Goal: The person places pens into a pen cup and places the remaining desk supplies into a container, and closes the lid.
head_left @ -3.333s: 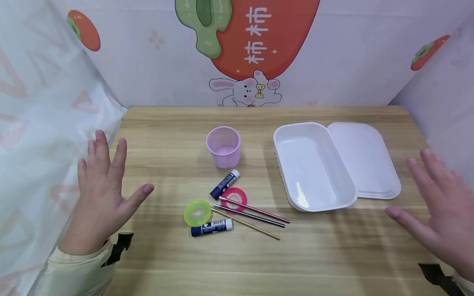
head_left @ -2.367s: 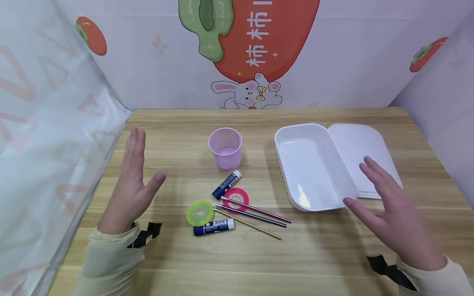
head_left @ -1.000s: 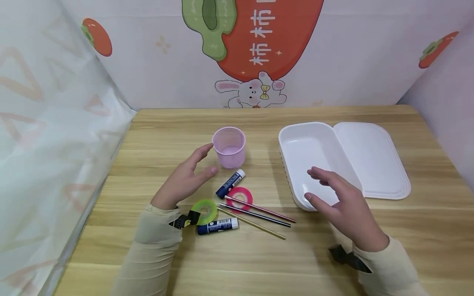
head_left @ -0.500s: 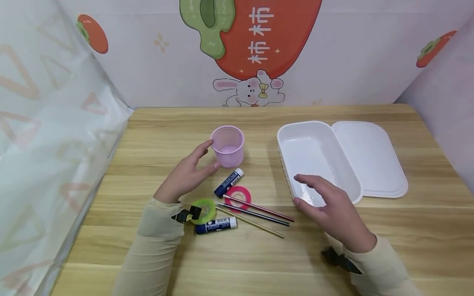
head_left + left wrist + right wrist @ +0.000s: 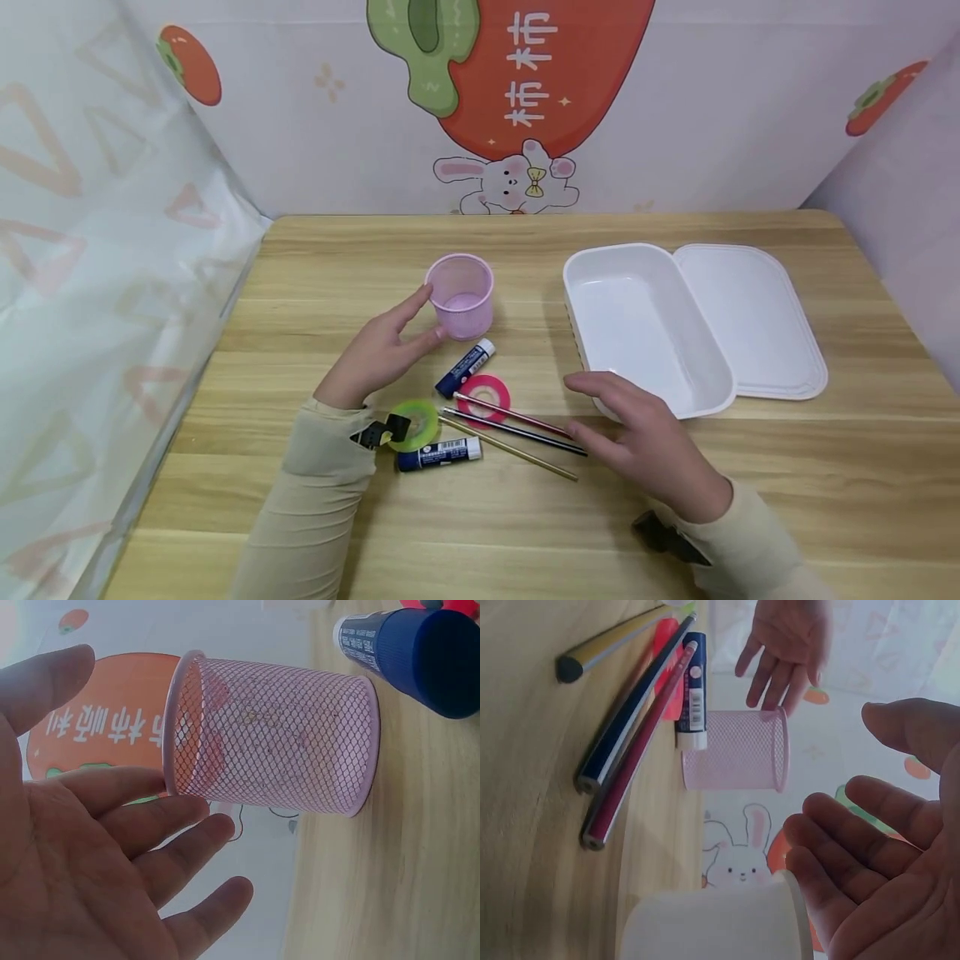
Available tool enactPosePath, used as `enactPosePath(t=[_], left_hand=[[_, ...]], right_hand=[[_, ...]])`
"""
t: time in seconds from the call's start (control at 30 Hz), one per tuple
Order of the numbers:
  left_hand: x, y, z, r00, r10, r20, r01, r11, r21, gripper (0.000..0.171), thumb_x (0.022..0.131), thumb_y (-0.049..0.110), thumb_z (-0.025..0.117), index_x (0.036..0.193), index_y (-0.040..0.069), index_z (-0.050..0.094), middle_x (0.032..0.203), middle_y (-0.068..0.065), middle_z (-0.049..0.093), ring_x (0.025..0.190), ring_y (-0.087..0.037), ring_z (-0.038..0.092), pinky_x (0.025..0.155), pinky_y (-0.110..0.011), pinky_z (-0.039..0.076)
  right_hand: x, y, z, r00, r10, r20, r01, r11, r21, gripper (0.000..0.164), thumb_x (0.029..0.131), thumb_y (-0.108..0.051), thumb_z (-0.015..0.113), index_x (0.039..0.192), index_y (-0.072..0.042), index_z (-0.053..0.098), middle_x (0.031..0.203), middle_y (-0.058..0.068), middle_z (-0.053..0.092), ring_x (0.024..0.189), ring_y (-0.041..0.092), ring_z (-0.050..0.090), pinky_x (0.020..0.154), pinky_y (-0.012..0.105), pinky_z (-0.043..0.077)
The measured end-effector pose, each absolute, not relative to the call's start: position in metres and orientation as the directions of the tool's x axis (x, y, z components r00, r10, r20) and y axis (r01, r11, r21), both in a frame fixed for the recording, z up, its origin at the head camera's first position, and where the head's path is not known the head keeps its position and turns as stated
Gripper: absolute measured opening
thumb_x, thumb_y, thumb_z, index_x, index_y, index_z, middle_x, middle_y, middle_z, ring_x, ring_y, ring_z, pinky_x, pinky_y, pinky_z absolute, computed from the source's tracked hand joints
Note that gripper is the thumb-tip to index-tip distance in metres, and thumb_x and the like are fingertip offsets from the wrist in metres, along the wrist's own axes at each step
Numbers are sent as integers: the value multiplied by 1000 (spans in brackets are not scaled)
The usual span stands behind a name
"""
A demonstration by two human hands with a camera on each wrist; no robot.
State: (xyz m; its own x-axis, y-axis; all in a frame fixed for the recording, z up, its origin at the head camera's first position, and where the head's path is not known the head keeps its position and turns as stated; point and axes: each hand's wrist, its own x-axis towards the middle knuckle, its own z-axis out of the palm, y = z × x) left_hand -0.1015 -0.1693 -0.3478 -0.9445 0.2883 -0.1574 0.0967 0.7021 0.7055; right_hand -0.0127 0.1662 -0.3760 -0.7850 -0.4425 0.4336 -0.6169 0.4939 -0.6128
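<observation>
My left hand is beside the pink mesh pen cup, fingers spread, fingertips right at its rim. The left wrist view shows the palm facing the upright cup. My right hand hovers with loosely bent fingers and nothing in it, near the white box's front left corner. Its thumb overlaps the end of the red pencil. Beside that lie a dark blue pencil and a gold pencil, their tips pointing left. One glue stick lies in front of the cup.
A pink tape roll lies partly under the pencils. A green tape roll touches a second glue stick, below my left wrist. The white box stands open at right, its lid flat beside it. A printed cloth hangs behind.
Both hands came inward from the table's sides. The left reached the pen cup; the right passed over the white box and moved left and nearer toward the pencils. The objects stayed put.
</observation>
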Motion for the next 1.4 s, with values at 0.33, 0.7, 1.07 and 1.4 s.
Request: enactPosePath(t=[0.33,0.7,1.07,1.4], left_hand=[[-100,-177,-344,-952,263,-157,92,733,674,78,98,56,56,161,23,24,162,-8,29,147,-36,31,116,-59,28],[-100,-186,-342,-952,249,-177,68,739,670,74,99,53,56,160,22,28,162,-8,31,146,-38,31,115,-59,28],[-99,-196,-339,-952,262,-157,79,710,700,66,101,46,56,157,17,36,159,-5,37,146,-35,32,115,-59,29],[-99,-204,-342,-958,265,-113,106,689,717,64,101,44,56,154,12,41,155,-9,43,145,-32,36,116,-56,29]], right_hand=[[-10,151,-383,-761,-458,460,-647,480,-593,46,77,-5,83,121,-9,68,117,2,70,106,19,67,97,12,44],[-9,136,-389,-830,-469,302,-543,553,-632,31,86,-12,80,115,-8,71,114,0,70,87,12,64,78,34,57],[-13,123,-393,-893,-432,129,-419,693,-586,13,88,-13,78,101,-15,75,98,-8,70,89,7,64,80,33,55],[-20,117,-400,-894,-429,128,-423,717,-553,12,85,-8,78,96,-13,76,92,-7,70,84,8,64,76,31,56]])
